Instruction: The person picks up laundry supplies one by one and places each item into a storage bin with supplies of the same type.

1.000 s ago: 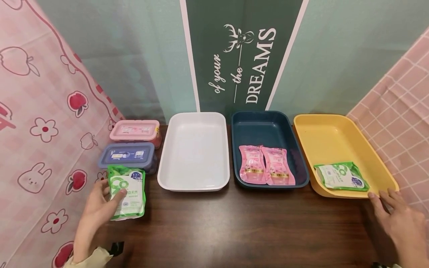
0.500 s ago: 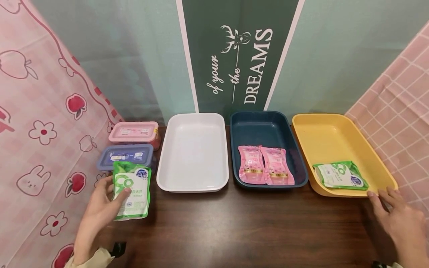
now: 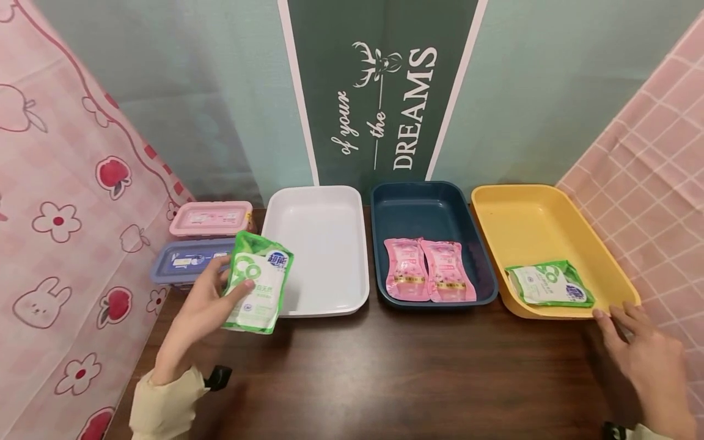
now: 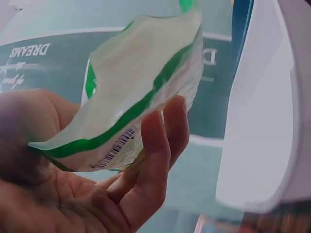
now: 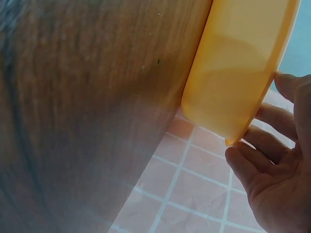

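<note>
My left hand (image 3: pixel 211 299) holds a green-and-white soap packet (image 3: pixel 257 290), thumb on the printed front and fingers behind. It hangs tilted in the air by the front left edge of the white tray (image 3: pixel 360 269). In the left wrist view, the packet's (image 4: pixel 141 73) barcode end shows above the fingers. My right hand (image 3: pixel 643 348) rests with relaxed fingers at the near right corner of the yellow tray (image 3: pixel 528 201); the right wrist view shows the fingertips touching its rim. A similar green packet (image 3: pixel 550 284) lies in the yellow tray.
Two pink packets (image 3: pixel 429 269) lie side by side in the dark blue tray (image 3: pixel 418 195). At left, a pink-lidded box (image 3: pixel 211 217) stands behind a blue-lidded box (image 3: pixel 187 260), partly covered by the left hand and packet. Brown table (image 3: pixel 374 379) runs along the front; patterned cloths hang around.
My left hand has carried the soap packet right and upward, from in front of the blue-lidded box to the white tray's edge. The right hand stays at the yellow tray; the view has shifted slightly.
</note>
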Demonstrator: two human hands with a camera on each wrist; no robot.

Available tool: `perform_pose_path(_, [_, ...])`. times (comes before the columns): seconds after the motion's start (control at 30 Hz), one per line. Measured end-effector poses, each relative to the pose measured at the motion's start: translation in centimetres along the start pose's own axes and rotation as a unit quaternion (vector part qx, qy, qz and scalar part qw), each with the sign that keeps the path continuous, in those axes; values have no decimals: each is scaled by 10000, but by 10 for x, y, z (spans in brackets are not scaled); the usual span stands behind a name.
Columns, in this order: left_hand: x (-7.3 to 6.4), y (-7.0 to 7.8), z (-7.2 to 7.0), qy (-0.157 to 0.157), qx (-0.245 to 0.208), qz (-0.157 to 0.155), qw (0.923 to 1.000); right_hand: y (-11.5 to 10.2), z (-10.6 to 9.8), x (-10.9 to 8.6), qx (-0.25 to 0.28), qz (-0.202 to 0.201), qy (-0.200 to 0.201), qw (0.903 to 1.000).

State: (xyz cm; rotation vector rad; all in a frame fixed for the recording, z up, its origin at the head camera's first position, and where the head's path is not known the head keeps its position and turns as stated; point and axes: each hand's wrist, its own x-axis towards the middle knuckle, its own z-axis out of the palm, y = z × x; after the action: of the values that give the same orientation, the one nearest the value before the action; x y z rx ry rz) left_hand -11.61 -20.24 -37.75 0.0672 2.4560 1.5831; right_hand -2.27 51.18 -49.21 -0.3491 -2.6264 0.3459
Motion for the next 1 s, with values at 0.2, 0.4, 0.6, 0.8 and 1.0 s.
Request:
perform_pose_path(0.2, [27,8,12,-554,-600,-83,9966,-1,1,2,50,-144,113,9998])
perform_pose_path(0.4, [52,14,29,-1008,-1360,-230,9853,0,-1,2,23,-100,-30,9999])
perform_pose_path(0.6, [76,19,58,-1411,-2048,-217,9683,-1,-3,-2,84,41,25,10000])
perform_pose_path(0.8, [91,33,92,-1999,-2395,-264,9497,-3,-3,0,-60,223,-96,9997])
perform_pose_path(1.0, [107,43,123,-2723,-2886,-389,9171,0,0,0,-14,62,39,10000])
